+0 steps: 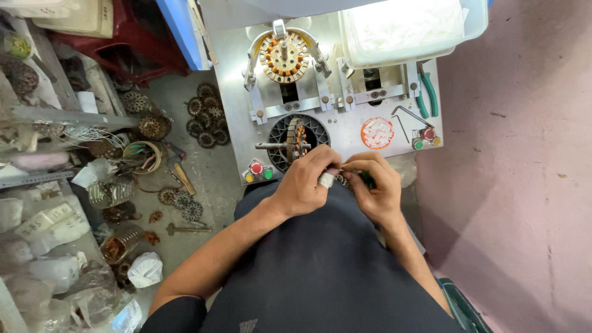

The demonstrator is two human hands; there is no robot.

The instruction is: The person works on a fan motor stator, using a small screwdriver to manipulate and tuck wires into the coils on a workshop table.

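My left hand and my right hand meet over my lap at the front edge of a metal machine table. Both pinch a small part between the fingertips; it is mostly hidden, with a bit of green showing by my right fingers. A white bandage wraps one left fingertip. Just beyond my hands a wound motor stator sits on a horizontal shaft in a round black opening. Farther back a second stator with copper coils is clamped in a fixture.
A white plastic bin stands at the table's back right. Red and green buttons sit at the front left, more at the right. Green-handled pliers lie near an orange-rimmed dish. Several stators and scrap litter the floor at left.
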